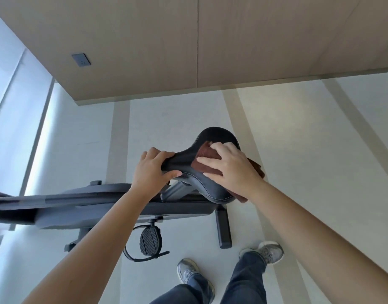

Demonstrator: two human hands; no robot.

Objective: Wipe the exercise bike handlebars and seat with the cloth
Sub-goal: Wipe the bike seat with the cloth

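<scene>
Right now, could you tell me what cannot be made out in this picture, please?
Handlebars: head view, the bike frame runs off the left edge.
Cloth: head view, middle covered by the right hand.
Tip of the seat: head view, wrapped by the left hand.
Far pedal: head view, behind the frame.

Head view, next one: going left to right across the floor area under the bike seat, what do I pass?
Pedal → left shoe → rear stabiliser bar → right shoe. The seat above spans several of these, so it is left out.
</scene>
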